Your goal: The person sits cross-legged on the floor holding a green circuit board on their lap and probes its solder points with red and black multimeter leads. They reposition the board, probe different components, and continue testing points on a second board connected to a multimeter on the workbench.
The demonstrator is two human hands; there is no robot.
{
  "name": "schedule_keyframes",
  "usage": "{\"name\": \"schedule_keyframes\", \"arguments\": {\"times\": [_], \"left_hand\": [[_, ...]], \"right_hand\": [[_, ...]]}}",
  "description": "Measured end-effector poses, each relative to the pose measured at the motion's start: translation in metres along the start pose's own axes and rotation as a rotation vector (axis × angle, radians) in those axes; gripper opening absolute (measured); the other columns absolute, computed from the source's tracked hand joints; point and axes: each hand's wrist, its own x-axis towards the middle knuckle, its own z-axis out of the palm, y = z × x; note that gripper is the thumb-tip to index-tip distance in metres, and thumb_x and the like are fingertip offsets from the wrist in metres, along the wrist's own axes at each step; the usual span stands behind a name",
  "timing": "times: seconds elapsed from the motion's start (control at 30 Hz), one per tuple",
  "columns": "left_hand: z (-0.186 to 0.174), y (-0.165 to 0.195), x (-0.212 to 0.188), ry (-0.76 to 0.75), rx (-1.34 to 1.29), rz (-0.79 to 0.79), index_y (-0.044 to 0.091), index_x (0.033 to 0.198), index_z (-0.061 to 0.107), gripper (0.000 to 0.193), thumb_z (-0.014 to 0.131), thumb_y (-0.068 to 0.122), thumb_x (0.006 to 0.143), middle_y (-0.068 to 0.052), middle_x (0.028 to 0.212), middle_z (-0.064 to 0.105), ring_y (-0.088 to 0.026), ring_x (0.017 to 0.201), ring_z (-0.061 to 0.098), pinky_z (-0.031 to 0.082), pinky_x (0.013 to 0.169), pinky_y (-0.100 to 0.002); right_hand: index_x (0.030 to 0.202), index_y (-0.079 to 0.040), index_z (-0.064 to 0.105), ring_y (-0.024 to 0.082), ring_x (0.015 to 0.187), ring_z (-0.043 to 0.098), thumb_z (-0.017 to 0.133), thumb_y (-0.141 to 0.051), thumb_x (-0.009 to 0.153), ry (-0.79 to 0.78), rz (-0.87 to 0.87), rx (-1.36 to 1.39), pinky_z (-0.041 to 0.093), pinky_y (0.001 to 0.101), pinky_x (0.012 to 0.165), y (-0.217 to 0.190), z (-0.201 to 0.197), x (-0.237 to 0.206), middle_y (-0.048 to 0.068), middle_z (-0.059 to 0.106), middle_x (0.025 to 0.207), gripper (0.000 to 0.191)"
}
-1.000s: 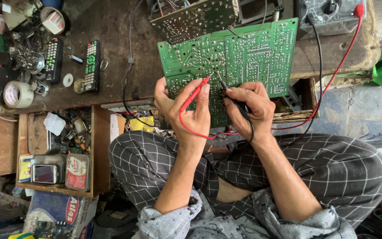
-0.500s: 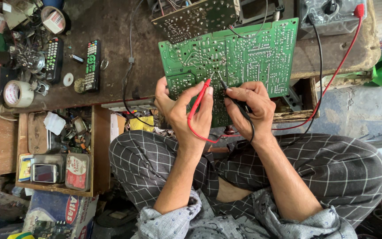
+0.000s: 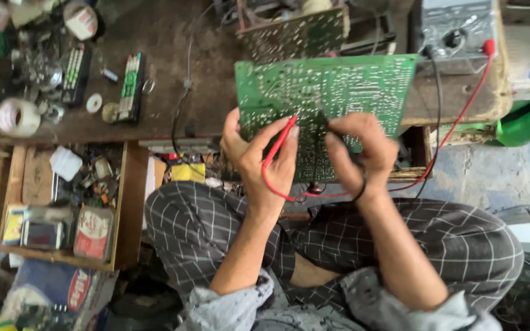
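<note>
The person is sitting cross-legged, propping a green circuit board (image 3: 332, 98) against the edge of the wooden bench (image 3: 173, 116). The left hand (image 3: 259, 159) is pinching a red probe (image 3: 279, 141) between thumb and fingers, its tip touching the board's solder side; the right hand (image 3: 360, 153) is pinching a black probe (image 3: 328, 125) just beside it. Both leads are running to the grey meter (image 3: 455, 30) above the board's right corner. To probe well, I'd judge the tips should be pressing single joints without bridging neighbours. Left of the board, an open drawer (image 3: 124, 202) is crowding the knee; right of it, bare floor is leaving elbow room.
</note>
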Motion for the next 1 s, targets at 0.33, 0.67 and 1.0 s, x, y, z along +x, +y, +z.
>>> {"name": "schedule_keyframes", "arguments": {"times": [0.33, 0.67, 1.0], "left_hand": [[-0.064, 0.022, 0.006, -0.04, -0.035, 0.06, 0.018, 0.107, 0.08, 0.027, 0.09, 0.016, 0.083, -0.027, 0.162, 0.032, -0.041, 0.146, 0.041, 0.033, 0.123, -0.05], [-0.014, 0.001, -0.008, -0.074, 0.009, 0.134, 0.019, 0.107, 0.08, 0.028, 0.091, 0.015, 0.082, -0.03, 0.166, 0.024, -0.046, 0.15, 0.036, 0.031, 0.125, -0.053], [-0.016, -0.043, -0.023, -0.053, -0.026, 0.138, 0.016, 0.109, 0.079, 0.028, 0.089, 0.011, 0.084, -0.03, 0.164, 0.029, -0.045, 0.146, 0.042, 0.038, 0.122, -0.05]], "right_hand": [[0.113, 0.001, 0.071, 0.019, 0.111, 0.066, 0.075, 0.007, 0.093, -0.084, 0.088, 0.149, 0.052, 0.0273, 0.097, -0.049, 0.003, 0.035, 0.015, 0.069, 0.12, 0.021], [0.113, 0.003, 0.072, 0.021, 0.116, 0.067, 0.076, 0.006, 0.093, -0.05, 0.093, 0.21, 0.053, 0.0278, 0.099, 0.011, -0.017, 0.029, 0.017, 0.07, 0.123, 0.02], [0.113, 0.004, 0.071, 0.021, 0.115, 0.068, 0.076, 0.008, 0.094, -0.048, 0.094, 0.217, 0.054, 0.0297, 0.102, 0.032, 0.014, 0.005, 0.017, 0.07, 0.123, 0.019]]}}
